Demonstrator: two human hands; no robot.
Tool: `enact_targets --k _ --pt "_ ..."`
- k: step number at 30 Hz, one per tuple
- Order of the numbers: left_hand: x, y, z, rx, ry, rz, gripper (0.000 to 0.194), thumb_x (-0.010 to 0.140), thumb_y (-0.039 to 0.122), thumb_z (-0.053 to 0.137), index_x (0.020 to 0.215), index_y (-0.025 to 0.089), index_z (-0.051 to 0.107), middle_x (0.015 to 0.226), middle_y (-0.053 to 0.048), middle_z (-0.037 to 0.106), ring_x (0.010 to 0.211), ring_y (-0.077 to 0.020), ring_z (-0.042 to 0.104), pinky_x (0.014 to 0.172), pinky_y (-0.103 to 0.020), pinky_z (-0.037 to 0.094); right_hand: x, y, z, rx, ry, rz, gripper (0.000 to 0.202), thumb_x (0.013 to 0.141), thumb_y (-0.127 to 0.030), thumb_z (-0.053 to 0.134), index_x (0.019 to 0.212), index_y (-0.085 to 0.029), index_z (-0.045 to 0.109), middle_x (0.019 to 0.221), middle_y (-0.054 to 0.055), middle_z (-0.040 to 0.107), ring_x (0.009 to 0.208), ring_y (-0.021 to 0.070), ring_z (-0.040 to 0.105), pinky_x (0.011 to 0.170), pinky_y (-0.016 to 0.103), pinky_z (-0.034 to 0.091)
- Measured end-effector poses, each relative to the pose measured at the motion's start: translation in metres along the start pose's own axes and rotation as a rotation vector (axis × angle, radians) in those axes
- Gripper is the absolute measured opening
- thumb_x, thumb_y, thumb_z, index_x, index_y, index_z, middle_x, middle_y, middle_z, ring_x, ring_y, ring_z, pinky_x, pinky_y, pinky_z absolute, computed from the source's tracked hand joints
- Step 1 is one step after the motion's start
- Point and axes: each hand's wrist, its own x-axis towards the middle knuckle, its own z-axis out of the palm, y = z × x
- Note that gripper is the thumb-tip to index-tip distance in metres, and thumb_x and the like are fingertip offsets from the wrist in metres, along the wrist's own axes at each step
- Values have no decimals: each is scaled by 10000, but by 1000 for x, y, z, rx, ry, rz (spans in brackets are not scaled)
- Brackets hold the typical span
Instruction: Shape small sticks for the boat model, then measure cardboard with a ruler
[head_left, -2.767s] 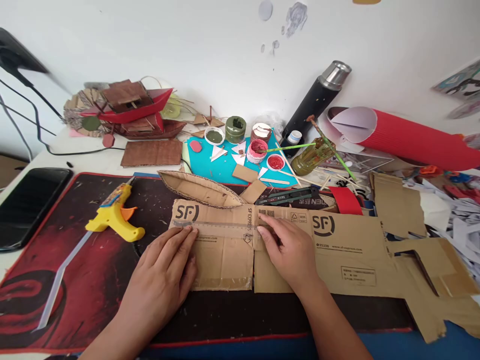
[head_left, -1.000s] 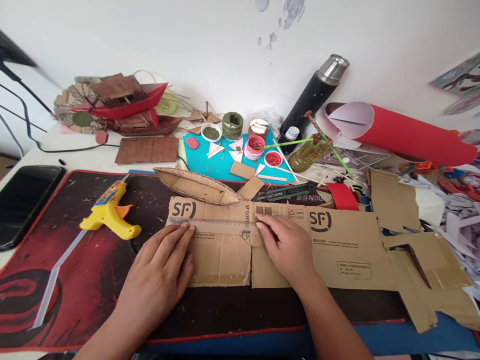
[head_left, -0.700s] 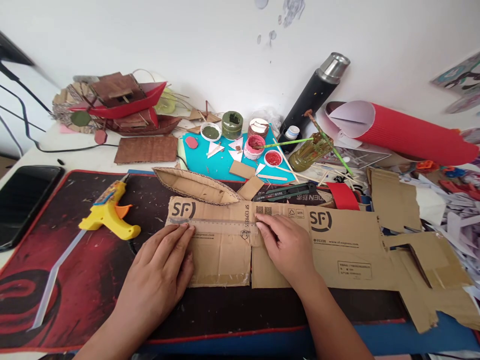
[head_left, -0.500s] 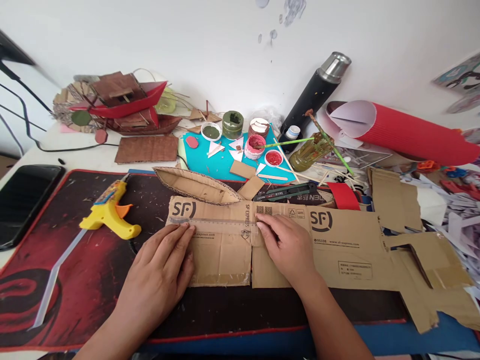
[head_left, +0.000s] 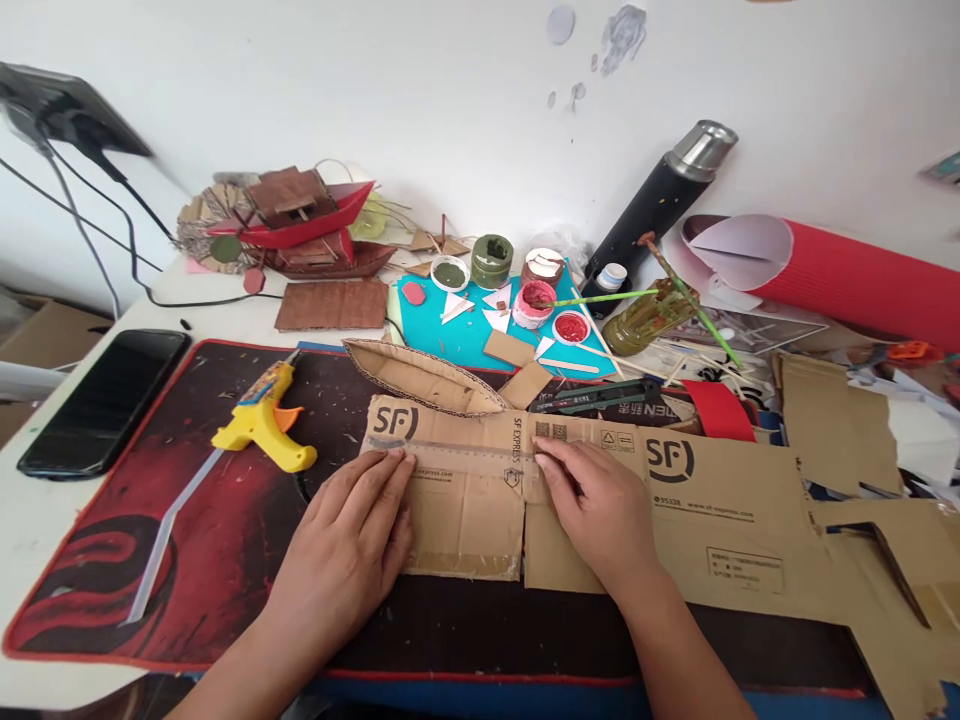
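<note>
A clear plastic ruler (head_left: 465,457) lies across a flattened cardboard box (head_left: 465,530) printed with SF logos. Its left end is under the fingertips of my left hand (head_left: 352,530), whose fingers are pressed together and hold it down. Around the right end, the thumb and index finger of my right hand (head_left: 600,510) are closed, the other fingers curled in. A boat-shaped cardboard piece (head_left: 424,378) touches the box's far edge. Just beyond my right hand lies a dark green utility knife (head_left: 592,398).
A yellow glue gun (head_left: 266,425) rests on the red-black mat (head_left: 217,560), left of my hands. Behind are model boats (head_left: 300,215), paint jars (head_left: 491,262) and a black thermos (head_left: 652,205). A phone (head_left: 105,400) lies far left; cardboard scraps (head_left: 840,420) are at right.
The camera view has shifted left, so everything appears farther right. Both hands stay at the ruler's ends, and the ruler keeps its place on the cardboard.
</note>
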Motion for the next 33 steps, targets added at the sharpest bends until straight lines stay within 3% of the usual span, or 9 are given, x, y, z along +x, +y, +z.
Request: enact_targets --k 19,27,33 --pt "-3 -1 0 5 55 -19 391 1045 188 577 1432 131 598 1172 -146 744 1130 -324 686 990 -487 578 -1 -2 2 11 7 49 243 1102 -280 568 1144 -234 804 1078 53 859 956 246 812 823 367 613" --pt "-4 -2 1 -54 66 6 294 1047 191 582 1322 126 661 1328 -183 719 1279 -352 651 1089 -514 543 -3 -1 4 25 14 74 264 1090 -286 563 1143 -254 820 1076 62 858 971 255 810 839 385 622" --pt "-4 -3 1 -31 66 28 246 1063 220 563 1273 151 670 1267 -157 754 1184 -352 689 1014 -502 545 -2 -1 2 158 67 168 225 1057 -286 609 1064 -271 834 1077 47 861 987 243 815 876 367 632"
